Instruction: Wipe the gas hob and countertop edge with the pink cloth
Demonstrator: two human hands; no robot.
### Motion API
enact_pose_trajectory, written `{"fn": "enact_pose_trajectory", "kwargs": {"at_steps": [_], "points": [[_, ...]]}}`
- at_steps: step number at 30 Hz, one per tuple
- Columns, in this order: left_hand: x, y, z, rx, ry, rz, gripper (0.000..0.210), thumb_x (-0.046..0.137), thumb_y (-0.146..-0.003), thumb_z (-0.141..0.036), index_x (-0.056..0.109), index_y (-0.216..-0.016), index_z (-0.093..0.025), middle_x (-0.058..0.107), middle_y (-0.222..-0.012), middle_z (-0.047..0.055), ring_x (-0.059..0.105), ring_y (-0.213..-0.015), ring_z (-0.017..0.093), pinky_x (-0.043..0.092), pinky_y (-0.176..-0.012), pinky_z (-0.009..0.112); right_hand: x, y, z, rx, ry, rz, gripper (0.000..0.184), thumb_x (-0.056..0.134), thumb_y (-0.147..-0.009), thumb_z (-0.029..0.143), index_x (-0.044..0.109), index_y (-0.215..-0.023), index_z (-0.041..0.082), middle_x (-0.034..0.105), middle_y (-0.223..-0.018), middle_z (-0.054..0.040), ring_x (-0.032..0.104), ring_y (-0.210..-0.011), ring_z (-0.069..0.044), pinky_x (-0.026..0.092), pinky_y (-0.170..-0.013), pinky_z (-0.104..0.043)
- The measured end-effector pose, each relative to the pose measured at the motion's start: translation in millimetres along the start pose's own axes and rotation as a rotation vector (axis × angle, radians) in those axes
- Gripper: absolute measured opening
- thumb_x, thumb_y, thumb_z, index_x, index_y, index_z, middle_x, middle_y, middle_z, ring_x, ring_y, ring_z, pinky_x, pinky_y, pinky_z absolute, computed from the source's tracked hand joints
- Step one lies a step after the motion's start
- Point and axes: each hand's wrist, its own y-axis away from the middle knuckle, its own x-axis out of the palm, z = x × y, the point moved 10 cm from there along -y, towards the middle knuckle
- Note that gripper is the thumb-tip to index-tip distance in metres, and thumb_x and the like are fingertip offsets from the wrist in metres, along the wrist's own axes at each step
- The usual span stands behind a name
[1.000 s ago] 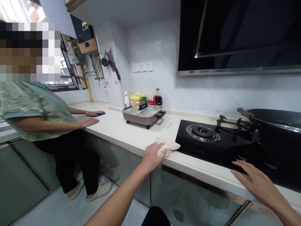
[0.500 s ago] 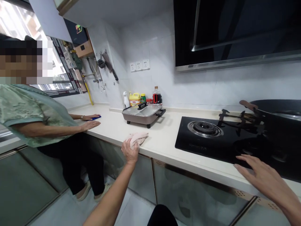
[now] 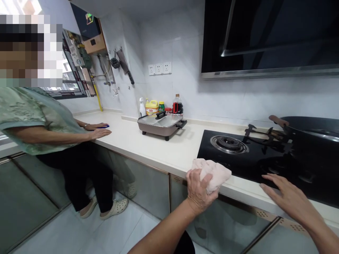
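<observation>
My left hand (image 3: pixel 199 190) is closed on a pale pink cloth (image 3: pixel 215 174) at the front edge of the white countertop (image 3: pixel 159 150), beside the near left corner of the black gas hob (image 3: pixel 243 160). Part of the cloth bunches up beyond my fingers. My right hand (image 3: pixel 290 197) rests with fingers stretched out at the hob's front edge, holding nothing. Behind it, on the right of the hob, stands a large black wok (image 3: pixel 312 135) with a brown handle.
A lidded electric pan (image 3: pixel 159 128) stands on the counter, with bottles (image 3: pixel 178 104) behind it. At the left another person (image 3: pixel 39 123) leans both hands (image 3: pixel 99 134) on the counter, one over a blue cloth (image 3: pixel 104 126). A range hood (image 3: pixel 265 38) hangs above the hob.
My left hand has carried the pink cloth right along the counter's front edge, from before the electric pan to the hob's corner. My right hand has hardly moved.
</observation>
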Motion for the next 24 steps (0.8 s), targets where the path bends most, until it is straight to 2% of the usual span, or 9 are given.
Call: {"fn": "enact_pose_trajectory", "kwargs": {"at_steps": [2,5,8,12,15,17,19,21,24], "points": [[0.2,-5.0,-5.7,0.097,0.019,0.037,0.052,0.076,-0.081,-0.050,0.062,-0.127,-0.030,0.062,-0.122,0.014,0.061,-0.113,0.033,0.047,-0.101,0.056,-0.2,0.9,-0.2,-0.004,0.003,0.011,0.067,0.042,-0.092,0.076,0.065,-0.134,0.028,0.063,-0.145,-0.0097,0.054,-0.139,-0.037,0.040,-0.117,-0.063],[-4.2,-5.4,15.5,0.191,0.006,0.101,0.052,0.076,-0.079,-0.054,0.065,-0.123,-0.030,0.064,-0.120,0.013,0.062,-0.108,0.030,0.049,-0.098,0.051,-1.2,2.6,1.5,0.002,0.006,0.034,0.067,0.040,-0.094,0.074,0.063,-0.137,0.028,0.060,-0.149,-0.0096,0.051,-0.143,-0.036,0.038,-0.119,-0.063],[-12.6,-1.9,62.1,0.172,-0.044,0.171,0.056,0.075,-0.074,-0.058,0.066,-0.122,-0.030,0.065,-0.120,0.012,0.062,-0.110,0.031,0.047,-0.102,0.052,-1.8,4.3,5.0,0.012,0.003,0.051,0.067,0.038,-0.096,0.074,0.063,-0.138,0.028,0.059,-0.151,-0.0100,0.049,-0.144,-0.035,0.037,-0.120,-0.063],[-33.2,-0.6,134.9,0.046,-0.138,0.291,0.056,0.073,-0.073,-0.058,0.065,-0.121,-0.031,0.065,-0.126,0.012,0.059,-0.122,0.034,0.042,-0.111,0.056,-5.1,5.9,12.1,-0.002,0.001,0.025,0.065,0.039,-0.097,0.072,0.063,-0.138,0.027,0.059,-0.151,-0.0100,0.049,-0.144,-0.034,0.035,-0.122,-0.061],[-59.2,-3.9,177.2,-0.031,-0.197,0.293,0.056,0.070,-0.075,-0.057,0.062,-0.122,-0.030,0.062,-0.132,0.013,0.055,-0.130,0.036,0.040,-0.115,0.056,-8.6,6.6,18.0,-0.013,0.004,-0.003,0.064,0.039,-0.097,0.070,0.063,-0.137,0.026,0.060,-0.150,-0.0099,0.051,-0.143,-0.034,0.036,-0.122,-0.060],[-74.1,-6.1,194.6,-0.074,-0.222,0.254,0.053,0.067,-0.078,-0.056,0.059,-0.123,-0.029,0.061,-0.135,0.014,0.054,-0.132,0.036,0.040,-0.116,0.055,-10.7,6.5,22.0,-0.010,0.009,-0.012,0.063,0.038,-0.098,0.069,0.064,-0.135,0.026,0.061,-0.148,-0.0101,0.052,-0.142,-0.033,0.037,-0.121,-0.059],[-83.3,-7.0,201.0,-0.114,-0.243,0.189,0.051,0.064,-0.081,-0.054,0.057,-0.124,-0.027,0.060,-0.135,0.015,0.053,-0.133,0.036,0.040,-0.116,0.055,-12.2,6.1,26.1,-0.003,0.015,-0.014,0.062,0.037,-0.098,0.068,0.064,-0.133,0.025,0.062,-0.147,-0.0101,0.052,-0.141,-0.033,0.036,-0.121,-0.059],[-86.1,-5.8,196.8,-0.167,-0.284,0.112,0.051,0.062,-0.083,-0.053,0.056,-0.125,-0.025,0.058,-0.133,0.016,0.052,-0.133,0.037,0.041,-0.115,0.055,-14.0,5.7,29.8,0.006,0.022,-0.017,0.061,0.036,-0.098,0.067,0.064,-0.133,0.025,0.062,-0.146,-0.0101,0.053,-0.140,-0.033,0.036,-0.121,-0.059],[-75.1,-1.5,166.2,-0.194,-0.324,0.042,0.052,0.062,-0.084,-0.052,0.054,-0.127,-0.024,0.056,-0.133,0.017,0.051,-0.133,0.039,0.041,-0.112,0.057,-16.3,5.0,33.3,0.018,0.031,-0.024,0.061,0.036,-0.098,0.067,0.064,-0.131,0.024,0.062,-0.145,-0.0104,0.055,-0.138,-0.034,0.037,-0.120,-0.060]]}}
